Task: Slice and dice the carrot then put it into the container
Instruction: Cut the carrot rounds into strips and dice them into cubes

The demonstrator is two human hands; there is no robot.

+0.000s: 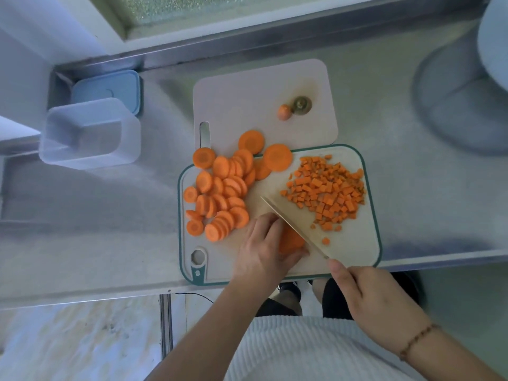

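Observation:
A green-rimmed cutting board (354, 243) holds a heap of round carrot slices (220, 193) on its left and a pile of diced carrot (327, 191) on its right. My left hand (264, 246) holds down a small stack of carrot slices (291, 239) near the board's front. My right hand (368, 295) grips the handle of a knife (299, 221), whose blade rests against that stack. The clear empty container (88, 133) stands at the far left of the counter.
A second pale board (247, 97) lies behind, carrying the carrot tip (284, 111) and stem end (301, 105). A blue lid (107, 89) sits behind the container. A grey round base (461, 100) stands at the right. The counter's front edge runs just below the board.

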